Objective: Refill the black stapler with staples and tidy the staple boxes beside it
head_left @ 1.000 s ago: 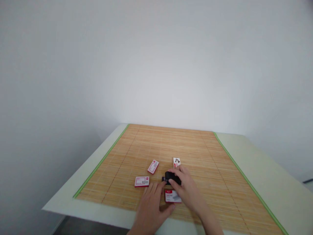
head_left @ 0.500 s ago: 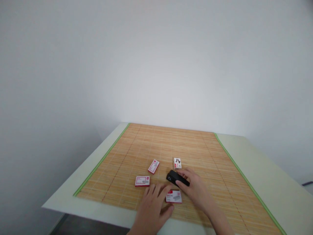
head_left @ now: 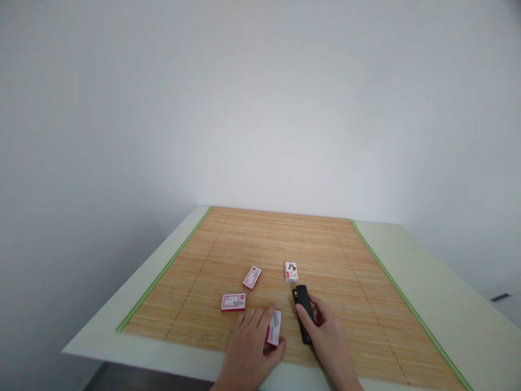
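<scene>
My right hand (head_left: 325,326) is closed around a black stapler (head_left: 303,309), thumb on its near side; the stapler points away from me on the bamboo mat (head_left: 252,239). In my left hand (head_left: 254,342) is a small red-and-white staple box (head_left: 274,328), gripped between the thumb and fingers and turned lengthwise; its left part is hidden by the fingers. Two similar flat staple boxes lie to the left: one (head_left: 233,302) just beyond my left fingertips, the other (head_left: 252,277) farther off and slanted. A smaller white box (head_left: 291,271) with a dark picture sits beyond the stapler.
The mat, edged in green, covers most of a pale table (head_left: 411,260). White walls rise behind and at the left. A dark thin object (head_left: 500,297) shows at the far right. The table's front edge lies beneath my wrists.
My right hand has swung the stapler from slanting leftward to pointing nearly straight away. My left hand has taken hold of the near staple box and turned it from crosswise to lengthwise.
</scene>
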A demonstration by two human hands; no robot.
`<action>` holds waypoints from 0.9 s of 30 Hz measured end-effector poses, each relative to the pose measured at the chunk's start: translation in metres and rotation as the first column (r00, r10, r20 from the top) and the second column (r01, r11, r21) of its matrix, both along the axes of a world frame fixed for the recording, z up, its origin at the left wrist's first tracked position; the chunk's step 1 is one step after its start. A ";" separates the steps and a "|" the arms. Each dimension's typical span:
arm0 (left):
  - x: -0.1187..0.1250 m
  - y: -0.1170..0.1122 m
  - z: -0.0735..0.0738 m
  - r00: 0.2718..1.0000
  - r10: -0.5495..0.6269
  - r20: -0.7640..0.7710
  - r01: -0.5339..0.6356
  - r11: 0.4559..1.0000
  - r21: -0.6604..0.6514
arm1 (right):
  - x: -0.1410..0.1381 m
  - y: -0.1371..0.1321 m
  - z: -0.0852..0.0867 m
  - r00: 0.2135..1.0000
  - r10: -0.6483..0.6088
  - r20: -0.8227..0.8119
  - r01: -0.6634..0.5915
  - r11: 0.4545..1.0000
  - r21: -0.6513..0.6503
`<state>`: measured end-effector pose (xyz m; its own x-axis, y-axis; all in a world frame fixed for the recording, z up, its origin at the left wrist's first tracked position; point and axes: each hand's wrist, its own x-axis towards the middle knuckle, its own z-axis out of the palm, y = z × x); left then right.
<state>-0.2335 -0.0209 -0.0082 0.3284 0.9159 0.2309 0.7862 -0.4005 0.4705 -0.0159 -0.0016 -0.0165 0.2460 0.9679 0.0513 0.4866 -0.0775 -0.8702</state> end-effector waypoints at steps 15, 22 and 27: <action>-0.040 0.018 0.011 0.971 0.190 -0.144 -0.203 0.976 -0.077 | -0.005 -0.004 0.006 1.000 -0.006 -0.006 0.006 1.000 -0.004; -0.027 -0.001 0.003 0.962 0.272 -0.010 -0.271 0.954 -0.126 | -0.004 -0.005 0.004 1.000 -0.009 -0.021 0.009 1.000 0.004; -0.021 0.000 0.007 0.954 0.291 0.067 -0.280 0.949 -0.143 | -0.003 -0.005 0.002 1.000 -0.001 -0.008 0.001 1.000 -0.003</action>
<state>-0.2546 -0.0205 -0.0015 0.0327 0.9924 0.1187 0.8129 -0.0956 0.5745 -0.0194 -0.0062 -0.0141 0.2473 0.9678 0.0464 0.4796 -0.0807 -0.8738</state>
